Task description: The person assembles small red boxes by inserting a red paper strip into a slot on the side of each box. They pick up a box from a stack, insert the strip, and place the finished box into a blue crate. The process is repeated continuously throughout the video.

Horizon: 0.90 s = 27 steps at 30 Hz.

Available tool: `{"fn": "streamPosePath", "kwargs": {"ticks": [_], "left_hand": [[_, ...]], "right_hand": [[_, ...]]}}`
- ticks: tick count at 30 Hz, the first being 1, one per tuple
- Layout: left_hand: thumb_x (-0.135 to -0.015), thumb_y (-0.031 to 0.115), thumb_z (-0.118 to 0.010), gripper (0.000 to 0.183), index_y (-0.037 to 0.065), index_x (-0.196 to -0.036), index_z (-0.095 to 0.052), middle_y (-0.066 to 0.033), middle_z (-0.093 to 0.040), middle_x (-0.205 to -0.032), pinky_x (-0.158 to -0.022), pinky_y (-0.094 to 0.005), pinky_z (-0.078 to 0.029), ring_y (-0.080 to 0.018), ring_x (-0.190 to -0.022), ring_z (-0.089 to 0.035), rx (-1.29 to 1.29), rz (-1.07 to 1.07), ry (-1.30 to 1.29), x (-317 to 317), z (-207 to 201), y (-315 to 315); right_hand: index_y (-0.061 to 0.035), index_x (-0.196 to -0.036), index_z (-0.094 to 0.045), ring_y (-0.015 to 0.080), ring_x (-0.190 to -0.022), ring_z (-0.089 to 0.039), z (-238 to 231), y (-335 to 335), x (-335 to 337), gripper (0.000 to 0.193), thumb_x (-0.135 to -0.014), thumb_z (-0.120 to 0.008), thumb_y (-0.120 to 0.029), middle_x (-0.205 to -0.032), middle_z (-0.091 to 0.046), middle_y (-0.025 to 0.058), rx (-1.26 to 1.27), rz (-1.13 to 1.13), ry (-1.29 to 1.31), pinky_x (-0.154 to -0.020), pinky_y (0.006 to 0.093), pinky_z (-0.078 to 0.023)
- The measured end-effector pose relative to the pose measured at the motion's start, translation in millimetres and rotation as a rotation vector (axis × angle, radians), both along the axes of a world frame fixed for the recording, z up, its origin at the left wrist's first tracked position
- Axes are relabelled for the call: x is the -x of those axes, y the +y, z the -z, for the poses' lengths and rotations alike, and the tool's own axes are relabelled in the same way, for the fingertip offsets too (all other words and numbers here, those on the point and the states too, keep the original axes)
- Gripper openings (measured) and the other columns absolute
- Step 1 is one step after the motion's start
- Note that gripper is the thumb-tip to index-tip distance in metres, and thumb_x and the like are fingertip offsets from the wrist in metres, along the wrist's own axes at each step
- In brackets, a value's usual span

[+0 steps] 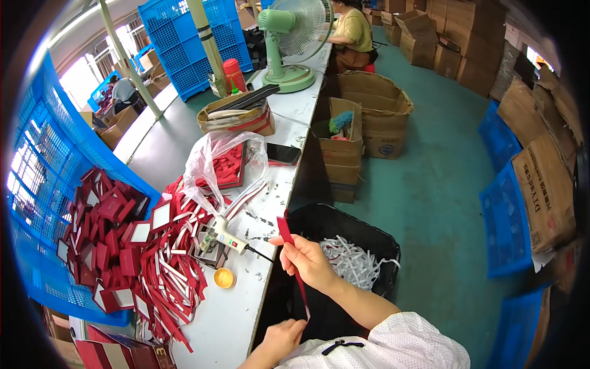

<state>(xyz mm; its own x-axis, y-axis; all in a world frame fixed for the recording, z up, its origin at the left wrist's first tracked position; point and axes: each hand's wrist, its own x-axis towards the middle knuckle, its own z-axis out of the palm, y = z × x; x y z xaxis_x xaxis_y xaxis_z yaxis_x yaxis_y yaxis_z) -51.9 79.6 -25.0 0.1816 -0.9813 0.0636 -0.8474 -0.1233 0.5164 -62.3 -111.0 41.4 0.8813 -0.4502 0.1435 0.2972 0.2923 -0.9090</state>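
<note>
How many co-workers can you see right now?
2: a person in yellow beyond the fan, and a person in pale clothing at the far upper left, near the pole. Others may be hidden behind the blue crates.

ribbon strip [300, 284] | long, narrow, deep red, pale patch near lower end | one piece, drawn out nearly straight, slightly bowed | slanting, upper end leaning left | raised in the air, right hand [309, 263] gripping its upper part, left hand [284, 337] pinching its lower end
</note>
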Motion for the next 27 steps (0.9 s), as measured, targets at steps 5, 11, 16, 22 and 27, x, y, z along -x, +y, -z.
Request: {"fn": "streamPosePath", "kwargs": {"ticks": [5,11,16,22,27], "left_hand": [[-0.072,0.007,-0.060,0.014,0.000,-0.083,-0.053,-0.0051,-0.053,-0.066,-0.053,-0.0237,-0.042,-0.0108,-0.058,-0.050,0.442,-0.416,0.468,-38.7,-71.1,-59.0],[-0.081,0.007,-0.048,0.010,-0.001,-0.080,-0.054,-0.0034,-0.056,-0.068,-0.054,-0.0186,-0.041,-0.0067,-0.059,-0.051,0.630,-0.527,0.877,-45.7,-93.5,-70.6],[-0.083,0.009,-0.045,0.014,-0.001,-0.079,-0.054,-0.0017,-0.055,-0.065,-0.051,-0.0177,-0.041,-0.0050,-0.058,-0.050,0.638,-0.587,1.022,-50.1,-84.2,-64.4],[-0.082,0.007,-0.042,0.017,-0.003,-0.079,-0.056,-0.0030,-0.056,-0.065,-0.051,-0.0191,-0.041,-0.0065,-0.057,-0.050,0.471,-0.525,0.969,-45.0,-71.5,-61.7],[-0.081,0.005,-0.044,0.014,-0.002,-0.074,-0.054,-0.0054,-0.054,-0.061,-0.046,-0.0234,-0.040,-0.0092,-0.052,-0.049,0.368,-0.460,0.867,-40.3,-57.8,-61.6]], "right_hand": [[-0.0018,-0.106,-0.051,0.0225,-0.052,-0.049,0.4,-4.7,3.5,0.041,-0.065,-0.053,0.005,-0.060,-0.048,0.0092,1.063,0.560,-0.017,-0.047,0.0329,-0.040],[0.0003,-0.106,-0.050,0.0207,-0.052,-0.049,2.5,7.1,11.3,0.046,-0.061,-0.057,0.004,-0.063,-0.050,0.0063,1.318,0.624,-0.094,-0.048,0.0303,-0.041],[-0.0013,-0.107,-0.050,0.0277,-0.079,-0.050,-9.7,16.4,13.7,0.043,-0.066,-0.061,-0.008,-0.095,-0.051,0.0143,1.123,0.417,-0.032,-0.070,0.0359,-0.040],[-0.0049,-0.078,-0.055,0.0187,-0.067,-0.052,-8.3,11.7,9.5,0.020,-0.059,-0.060,-0.010,-0.079,-0.053,0.0042,1.410,0.532,-0.156,-0.059,0.0299,-0.040],[-0.0026,-0.078,-0.054,0.0173,-0.065,-0.052,3.4,6.3,23.3,0.020,-0.060,-0.058,-0.009,-0.075,-0.052,0.0053,1.481,0.380,-0.084,-0.055,0.0264,-0.041]]}}
